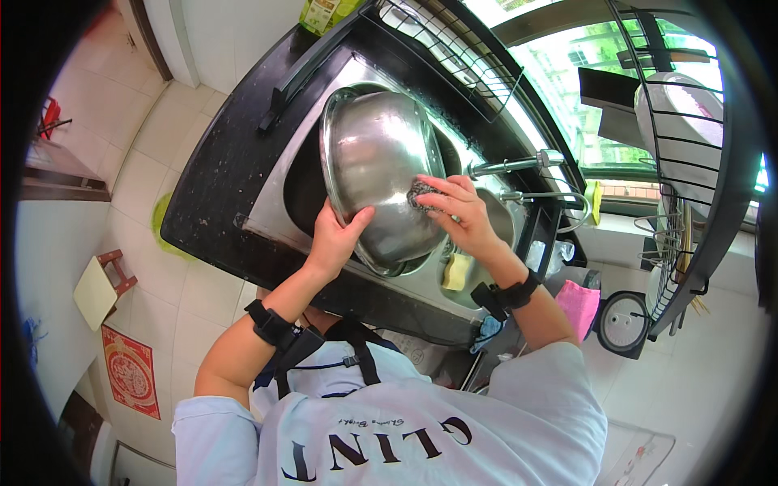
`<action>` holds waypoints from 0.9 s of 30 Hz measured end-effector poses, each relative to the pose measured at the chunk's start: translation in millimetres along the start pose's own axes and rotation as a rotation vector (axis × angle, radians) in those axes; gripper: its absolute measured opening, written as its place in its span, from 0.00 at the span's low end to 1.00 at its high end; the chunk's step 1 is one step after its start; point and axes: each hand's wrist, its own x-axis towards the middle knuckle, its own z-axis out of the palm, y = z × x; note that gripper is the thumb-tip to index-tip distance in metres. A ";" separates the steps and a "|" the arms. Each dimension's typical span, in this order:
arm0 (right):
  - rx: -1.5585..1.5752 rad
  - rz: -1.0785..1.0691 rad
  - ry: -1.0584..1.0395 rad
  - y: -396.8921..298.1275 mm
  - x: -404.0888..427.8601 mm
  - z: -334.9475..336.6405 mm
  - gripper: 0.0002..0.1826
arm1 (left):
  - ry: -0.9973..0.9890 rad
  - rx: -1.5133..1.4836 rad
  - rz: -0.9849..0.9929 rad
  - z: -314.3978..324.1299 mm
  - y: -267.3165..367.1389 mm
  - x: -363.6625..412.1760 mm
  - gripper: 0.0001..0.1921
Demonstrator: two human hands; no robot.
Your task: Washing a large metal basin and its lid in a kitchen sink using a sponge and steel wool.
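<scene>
A large stainless steel bowl (383, 152) is tilted on its side over the sink basin (301, 182), its outer wall turned up towards me. My left hand (334, 240) grips its rim at the near left, thumb on the outside wall and fingers hidden behind. Between the fingertips of my right hand (459, 212) is a steel wool scourer (420, 194), pressed against the bowl's outer side. Below my right hand, a yellow sponge (456, 271) lies in the smaller basin (498, 212).
A chrome faucet (516, 164) and a thinner curved spout (547, 196) reach over the sink from the window side. Black counter (225, 200) surrounds the sink. A wire dish rack (687, 146) hangs at the right. A pink cloth (577, 307) hangs near my right forearm.
</scene>
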 end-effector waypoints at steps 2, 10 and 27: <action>0.026 0.018 0.031 9.3 9.2 -0.5 0.15 | -0.009 0.003 -0.019 2.8 1.3 -0.1 0.20; -0.003 -0.035 0.034 8.1 -10.7 -0.8 0.15 | 0.004 0.011 -0.022 2.7 5.4 -0.1 0.20; 0.043 0.129 0.116 60.3 76.0 -8.3 0.12 | -0.047 -0.017 -0.034 8.1 2.3 1.6 0.21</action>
